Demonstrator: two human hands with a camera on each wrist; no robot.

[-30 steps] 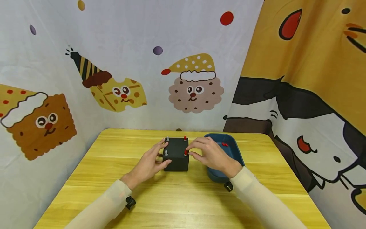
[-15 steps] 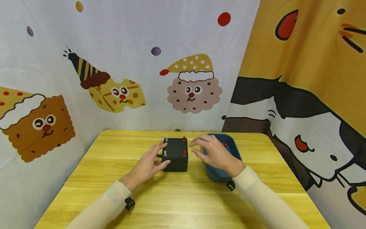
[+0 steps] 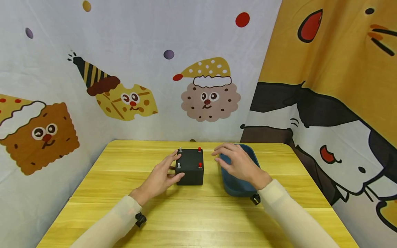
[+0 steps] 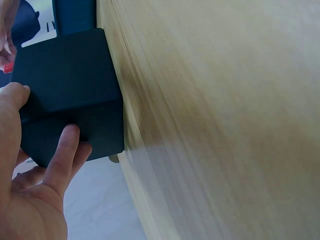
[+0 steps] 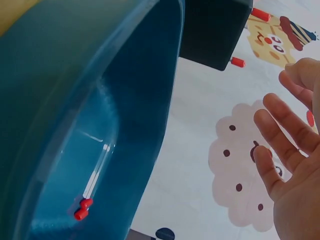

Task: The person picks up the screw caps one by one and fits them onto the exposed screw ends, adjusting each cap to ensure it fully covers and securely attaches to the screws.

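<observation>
A black box (image 3: 190, 177) sits on the table with a post at each top corner. Two silver posts (image 3: 179, 165) stand along its left side; red caps (image 3: 200, 165) cover the two on the right. My left hand (image 3: 156, 182) holds the box from the left, thumb at the front face and fingers along the side. In the left wrist view the fingers (image 4: 64, 155) spread against the box's faces. My right hand (image 3: 237, 163) hovers over the blue tray (image 3: 229, 191), fingers loosely bent and holding nothing.
Two small red caps (image 5: 83, 208) lie on the tray floor in the right wrist view; the right hand hides them in the head view. Wooden table (image 3: 192, 220) stretches in front of the box, and a printed curtain (image 3: 139, 34) hangs behind it.
My right hand has let go of the near red cap and moved right, away from the box to above the tray. The left hand keeps its hold on the box.
</observation>
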